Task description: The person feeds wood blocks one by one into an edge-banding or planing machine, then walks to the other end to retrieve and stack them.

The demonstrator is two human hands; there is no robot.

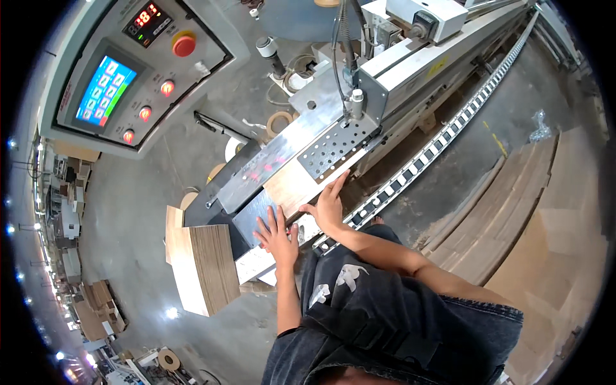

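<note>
Flat wood-grain panel on the machine bed, both hands on or right at it, neither pinching

Far left: control box (154,74), lights lit. Nearer, left of the bed: stack of boards (204,269), many thin edges showing, wood-grain face like the panel's. Handling clue: looks like thin rigid sheet stock. I'd expect one piece to be light to moderate, the whole stack heavy.

Then the grey plate (253,218) at the bed's left end, smooth; my guess is a board slides easily on it. Left hand (280,242) lies palm down, fingers spread, fingertips at the panel's near-left end. Can't tell how hard it presses.

Middle: the wood panel (289,186), flat, between the grey plate and the perforated plate (337,151). Can't tell if its far-right end runs under that plate. Should handle stiff, not fragile in the middle; corners and face would chip or scuff first. Face probably a bit slick, so flat palms beat fingertips. Best hold: near long edge plus left end, fingers clear of the perforated plate.

Right hand (329,208): at the near edge, thumb out, fingers extended toward the plate.

Right: conveyor strip (427,154), then cardboard (545,237), both apart from the panel.
</note>
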